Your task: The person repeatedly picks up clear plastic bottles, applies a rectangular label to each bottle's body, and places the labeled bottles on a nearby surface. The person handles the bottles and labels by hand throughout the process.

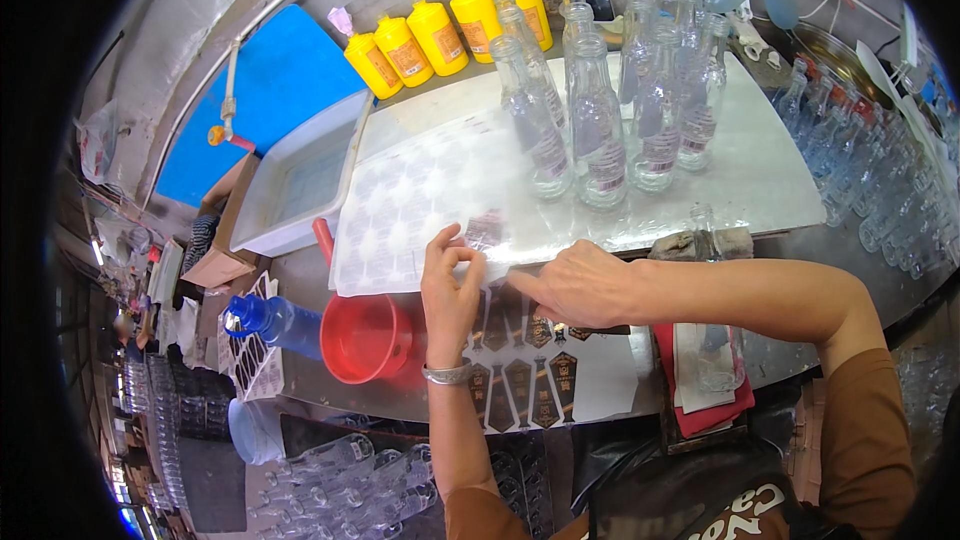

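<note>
My left hand (452,290) is over the front edge of a white sheet of decals (405,205), its thumb and forefinger closed in a pinch; what lies between them is too small to tell. Beside it, my right hand (585,285) has its fingers curled and its fingertips close to the left hand; anything in them is hidden. A small dark-printed clear decal (486,228) shows just past the left fingertips. Below both hands lies a sheet of black and gold labels (518,390). A clear glass bottle (718,365) lies on a cloth under my right forearm.
Several clear glass bottles (600,140) stand at the back of the white board (760,180). Yellow bottles (437,37) line the wall beside a white basin (300,180). A red dipper (365,340) and a blue spray bottle (275,325) are at left. More bottles (890,180) crowd the right.
</note>
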Tool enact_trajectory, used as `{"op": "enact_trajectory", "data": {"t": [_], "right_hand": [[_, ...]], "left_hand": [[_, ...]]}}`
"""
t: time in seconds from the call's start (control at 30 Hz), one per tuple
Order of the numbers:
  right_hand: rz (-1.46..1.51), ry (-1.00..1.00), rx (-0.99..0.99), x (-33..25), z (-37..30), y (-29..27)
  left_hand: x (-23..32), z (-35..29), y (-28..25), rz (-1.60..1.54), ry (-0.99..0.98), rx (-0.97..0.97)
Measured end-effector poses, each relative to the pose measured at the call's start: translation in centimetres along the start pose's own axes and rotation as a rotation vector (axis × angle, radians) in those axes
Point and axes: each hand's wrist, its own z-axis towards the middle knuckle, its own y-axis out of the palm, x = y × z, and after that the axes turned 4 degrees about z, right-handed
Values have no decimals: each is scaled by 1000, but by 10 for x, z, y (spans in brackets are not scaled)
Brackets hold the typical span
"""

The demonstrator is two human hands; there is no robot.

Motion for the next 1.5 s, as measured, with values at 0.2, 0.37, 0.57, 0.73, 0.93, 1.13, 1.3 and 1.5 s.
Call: {"op": "enact_trajectory", "data": {"t": [0.2, 0.37, 0.57, 0.73, 0.93, 1.13, 1.3, 1.5], "right_hand": [[35, 35, 62, 13, 2, 8], [25, 75, 40, 9, 2, 5], [31, 84, 19, 4, 11, 8], [15, 54, 56, -1, 10, 9], [-35, 56, 58, 5, 13, 19], [-67, 29, 74, 8, 7, 22], [-50, 40, 62, 2, 1, 8], [-16, -88, 324, 6, 18, 14]], "left_hand": [[14, -8, -10, 119, 173, -118], [7, -2, -14, -79, -10, -145], [7, 1, -19, -87, -35, -212], [2, 2, -19, -31, 20, -229], [3, 4, -16, 52, 27, -197], [-2, 5, -10, -11, 44, -109], [-12, 6, -6, -157, -104, -34], [-19, 23, -7, -310, -330, 155]]}}
